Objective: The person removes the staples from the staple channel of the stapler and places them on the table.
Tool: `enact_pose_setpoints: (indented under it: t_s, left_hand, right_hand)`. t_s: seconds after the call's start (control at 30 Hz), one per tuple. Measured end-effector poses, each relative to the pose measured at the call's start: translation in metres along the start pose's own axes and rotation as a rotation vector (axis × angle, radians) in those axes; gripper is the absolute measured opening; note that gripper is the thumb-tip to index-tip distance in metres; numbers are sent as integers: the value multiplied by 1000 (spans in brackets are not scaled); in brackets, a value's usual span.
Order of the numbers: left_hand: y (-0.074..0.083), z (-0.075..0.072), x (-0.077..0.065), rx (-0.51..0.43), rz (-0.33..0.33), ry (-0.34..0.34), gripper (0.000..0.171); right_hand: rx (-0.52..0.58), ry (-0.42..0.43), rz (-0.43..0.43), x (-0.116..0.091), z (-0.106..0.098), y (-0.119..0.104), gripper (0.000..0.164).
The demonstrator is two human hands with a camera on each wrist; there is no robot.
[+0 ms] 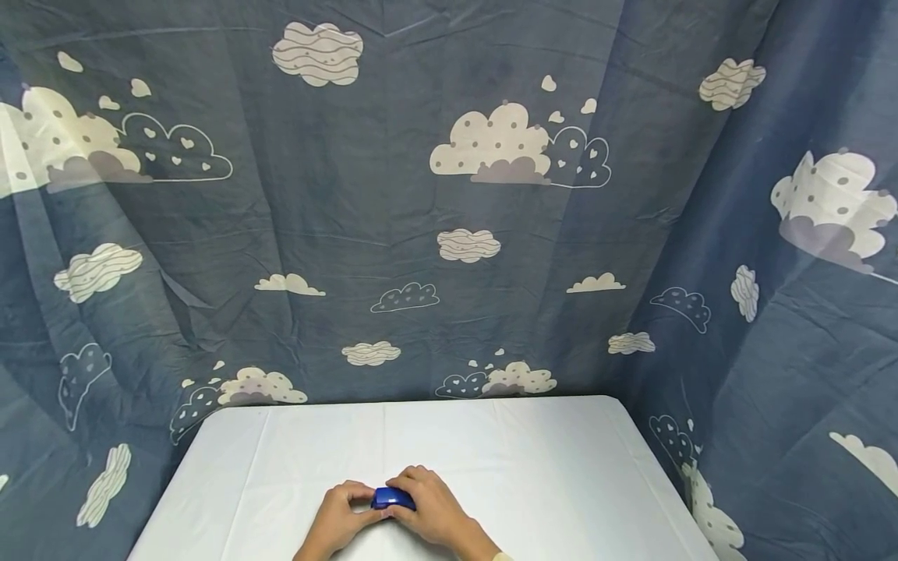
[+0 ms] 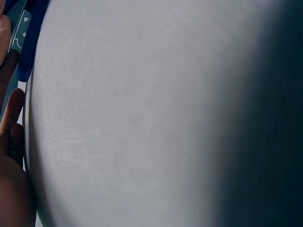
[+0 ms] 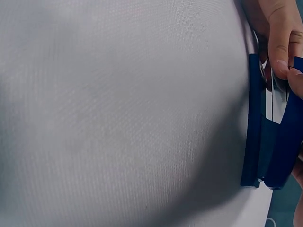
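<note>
A small blue stapler [image 1: 394, 498] is held between both hands near the front of the table. My left hand [image 1: 338, 516] pinches its left end with thumb and fingers. Over its right end, my right hand [image 1: 433, 506] curls, fingers on the far side and thumb on the near side. From the right wrist, the stapler [image 3: 254, 123] shows two long blue arms spread apart, meeting at a hinge low in the picture. Fingertips [image 3: 282, 66] reach its upper end there. Only one blue arm of the stapler [image 2: 32, 47] shows along the left wrist view's left edge.
A white-covered table [image 1: 561, 467] lies under the hands. Behind it and on both sides hangs a dark blue curtain [image 1: 393, 202] printed with pale clouds. The table's back edge runs close along the cloth.
</note>
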State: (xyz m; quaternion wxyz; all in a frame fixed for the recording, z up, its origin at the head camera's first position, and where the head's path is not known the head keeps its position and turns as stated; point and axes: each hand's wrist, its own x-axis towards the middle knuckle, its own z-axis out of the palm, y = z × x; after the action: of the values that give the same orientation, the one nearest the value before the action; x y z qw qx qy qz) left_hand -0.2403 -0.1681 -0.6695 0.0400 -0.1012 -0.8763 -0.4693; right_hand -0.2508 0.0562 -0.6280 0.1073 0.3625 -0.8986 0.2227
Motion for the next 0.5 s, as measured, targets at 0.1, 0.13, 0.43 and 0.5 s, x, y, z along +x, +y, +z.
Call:
enact_pose_setpoints:
  t_s: [0.1,0.13,0.43,0.5]
  left_hand:
    - [-1,-1,1,11,6,2,35]
    - [-1,0,1,8,-4,3,35]
    - [-3,2,2,26,6,32,31]
    - [-3,2,1,31,8,33,30]
  right_hand:
    - [0,-21,17,1,-4,0,37]
    - [1,-31,28,1,-5,-1,36]
    - [54,-64,103,1,-17,0,35]
    - [63,-53,104,0,-18,1,35]
